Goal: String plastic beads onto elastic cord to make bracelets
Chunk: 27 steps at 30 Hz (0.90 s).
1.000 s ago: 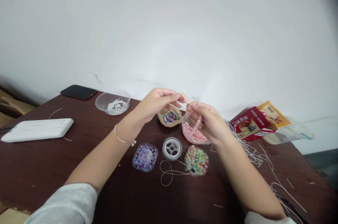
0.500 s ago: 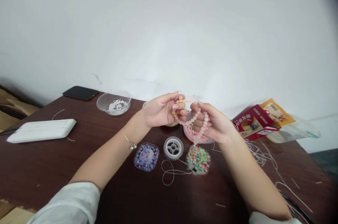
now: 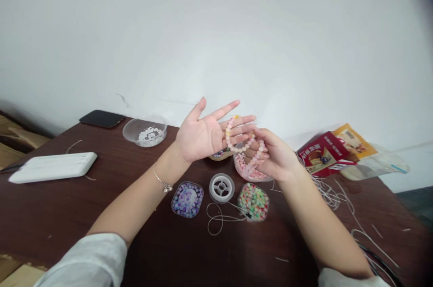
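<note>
My left hand (image 3: 211, 132) is open, palm up with the fingers spread. Against its fingers rests part of a bracelet of pale pink and yellow beads (image 3: 228, 139). My right hand (image 3: 275, 154) pinches the bracelet between thumb and fingers, and more pink beads loop down across its fingers. Whether this is one strand or two, I cannot tell. Behind and below the right hand is a clear tub of pink beads (image 3: 241, 168), partly hidden. Under the hands lie a white spool (image 3: 221, 188), a box of purple beads (image 3: 187, 200) and a box of green and red beads (image 3: 254, 202).
A clear bowl with white beads (image 3: 145, 131) sits at the back left, near a black phone (image 3: 102, 118) and a white rectangular device (image 3: 54, 167). On the right are snack packets (image 3: 324, 154) and tangled white cord (image 3: 329, 194). Behind the table rises a wall.
My left hand has let go its pinch and opened, fingers spread, with the bracelet now resting against them. My right hand keeps hold, nearly in the same spot.
</note>
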### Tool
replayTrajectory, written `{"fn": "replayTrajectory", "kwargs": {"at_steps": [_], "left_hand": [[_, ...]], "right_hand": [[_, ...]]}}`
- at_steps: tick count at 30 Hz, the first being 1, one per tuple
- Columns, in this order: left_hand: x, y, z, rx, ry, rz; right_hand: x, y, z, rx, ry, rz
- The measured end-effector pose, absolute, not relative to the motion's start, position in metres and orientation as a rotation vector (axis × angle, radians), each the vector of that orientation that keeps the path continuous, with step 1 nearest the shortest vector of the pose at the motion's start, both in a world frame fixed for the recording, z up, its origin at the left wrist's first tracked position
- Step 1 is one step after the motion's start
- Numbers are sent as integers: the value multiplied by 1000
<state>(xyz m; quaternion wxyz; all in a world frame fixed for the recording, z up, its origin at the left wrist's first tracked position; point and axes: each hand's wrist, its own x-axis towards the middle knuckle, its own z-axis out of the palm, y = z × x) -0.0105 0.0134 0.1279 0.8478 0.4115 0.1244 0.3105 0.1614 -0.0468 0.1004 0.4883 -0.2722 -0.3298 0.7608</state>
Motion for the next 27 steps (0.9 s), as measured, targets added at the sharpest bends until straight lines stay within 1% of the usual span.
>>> {"fn": "replayTrajectory", "kwargs": {"at_steps": [4,6,9,13,17,21,24,27], "left_hand": [[-39,18,135,1295,656,697],[-60,25,131,1562,701,633],[-81,41,110,1939,707,470],[-78,72,69,2215,809,417],[-61,109,37,2292,879,479],[-55,137,23,2281,921,624],[-54,132,25,2237,923,778],[-46,99,35,2109,934,924]], "right_hand": [[158,-50,104,-684,-839,1799],[157,-54,111,-694,-833,1758],[160,-67,126,-677,-835,1669],[168,-89,143,-615,-961,1558],[169,-106,148,-503,-1049,1593],[168,-110,147,-447,-1083,1634],[167,-100,141,-467,-1021,1619],[163,-78,129,-563,-813,1630]]}}
